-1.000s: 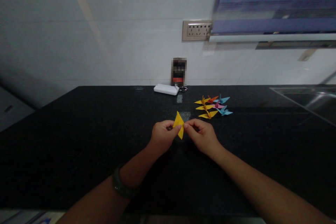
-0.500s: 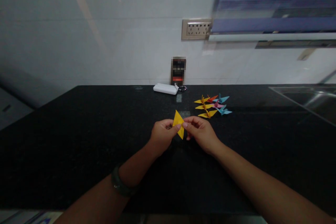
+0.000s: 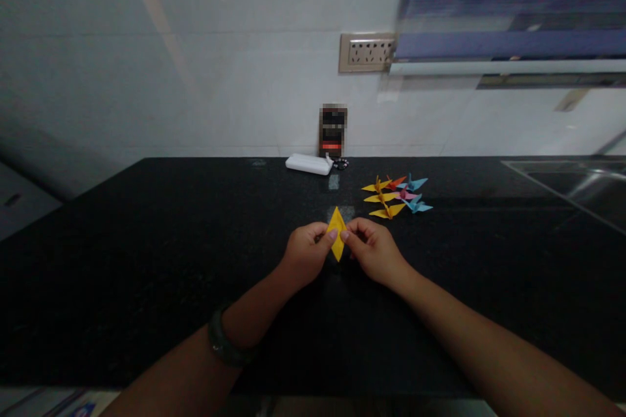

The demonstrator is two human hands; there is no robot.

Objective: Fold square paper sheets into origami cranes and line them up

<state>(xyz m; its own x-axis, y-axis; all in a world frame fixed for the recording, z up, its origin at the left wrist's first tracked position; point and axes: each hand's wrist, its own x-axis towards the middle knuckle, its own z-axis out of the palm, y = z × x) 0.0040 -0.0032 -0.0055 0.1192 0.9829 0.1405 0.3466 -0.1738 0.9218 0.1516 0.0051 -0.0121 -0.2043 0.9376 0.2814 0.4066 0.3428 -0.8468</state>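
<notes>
A yellow origami paper, folded into a narrow diamond, is held upright between my two hands above the dark countertop. My left hand pinches its left edge, thumb lying across the front face. On the other edge, my right hand grips with thumb and curled fingers. The fingertips behind the paper are hidden. Beyond my right hand stand several folded paper cranes: yellow ones, an orange one, a pink one and blue ones.
The black countertop runs back to a tiled wall. Against the wall leans a blurred-out dark phone-like object, a white power bank-like block with a beaded strap before it. A sink lies at right, a socket panel above.
The yellow paper has turned from a slight tilt to nearly upright and shifted a little right. My left hand moved slightly right with it; both hands keep their hold.
</notes>
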